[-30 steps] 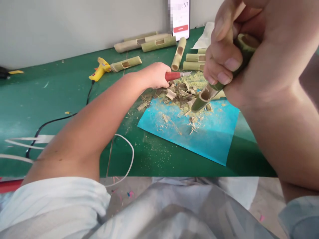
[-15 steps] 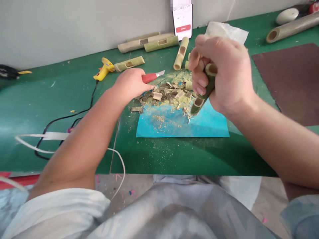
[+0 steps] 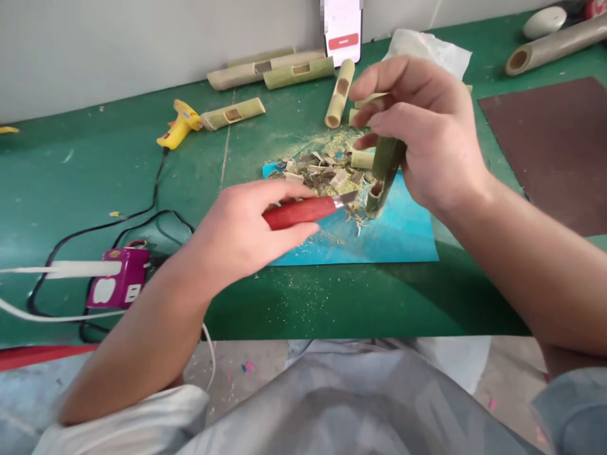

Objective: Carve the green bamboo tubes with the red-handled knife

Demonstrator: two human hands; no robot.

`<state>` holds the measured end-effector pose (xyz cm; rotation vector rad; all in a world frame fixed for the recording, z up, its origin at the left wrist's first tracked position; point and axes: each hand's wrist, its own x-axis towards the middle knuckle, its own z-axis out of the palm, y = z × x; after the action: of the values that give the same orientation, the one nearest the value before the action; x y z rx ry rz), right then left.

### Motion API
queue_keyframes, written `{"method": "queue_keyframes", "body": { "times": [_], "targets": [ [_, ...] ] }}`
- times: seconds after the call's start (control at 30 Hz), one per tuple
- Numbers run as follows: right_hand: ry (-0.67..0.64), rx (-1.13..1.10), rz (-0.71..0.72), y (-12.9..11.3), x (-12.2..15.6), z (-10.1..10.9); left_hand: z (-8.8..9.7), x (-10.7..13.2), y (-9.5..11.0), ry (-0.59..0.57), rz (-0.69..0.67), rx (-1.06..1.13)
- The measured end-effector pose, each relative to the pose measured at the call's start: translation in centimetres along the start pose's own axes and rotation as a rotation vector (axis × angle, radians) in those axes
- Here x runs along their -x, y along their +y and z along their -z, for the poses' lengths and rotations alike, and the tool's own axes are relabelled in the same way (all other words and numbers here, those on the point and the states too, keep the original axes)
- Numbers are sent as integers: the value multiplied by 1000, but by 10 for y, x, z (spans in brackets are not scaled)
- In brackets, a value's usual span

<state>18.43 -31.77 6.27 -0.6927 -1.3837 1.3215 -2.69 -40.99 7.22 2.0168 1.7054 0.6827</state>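
Just knife (image 3: 303,210) tip beside bamboo tube (image 3: 382,177), over sheet edge

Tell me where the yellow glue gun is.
In the head view, the yellow glue gun lies far left on the green table, just left of a short notched bamboo piece.
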Motion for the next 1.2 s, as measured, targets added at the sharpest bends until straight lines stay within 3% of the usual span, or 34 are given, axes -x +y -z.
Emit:
{"method": "queue_keyframes", "body": {
  "times": [0.17, 0.33, 0.43, 0.57, 0.7, 0.93, 1.07, 1.2],
  "targets": [
    [2, -63, -69, 0, 1, -6, -12, 0, 28, 46, -90, -61],
    [-13, -21, -30, 3, 1, -5, -7, -4, 35, 43, -189, -22],
    [-3, -8, -21, 4, 1, -5, -10, -4, 34, 111, -286, 101],
    [-36, -7, -30, 2, 5, -9, -33, -9, 29, 243, -297, 337],
    [-1, 18, -47, 0, 9, -13, -53, -15, 23, 190, -275, 539],
    [61, 108, -19, 2, 10, -16, -48, -10, 26, 159, -181, 282],
    [52, 95, 15, 2, 12, -16, -47, -13, 37, 218, -216, 250],
    [48, 117, -13, 0, 13, -17, -47, -14, 45, 175, -234, 225]
  ]
}}
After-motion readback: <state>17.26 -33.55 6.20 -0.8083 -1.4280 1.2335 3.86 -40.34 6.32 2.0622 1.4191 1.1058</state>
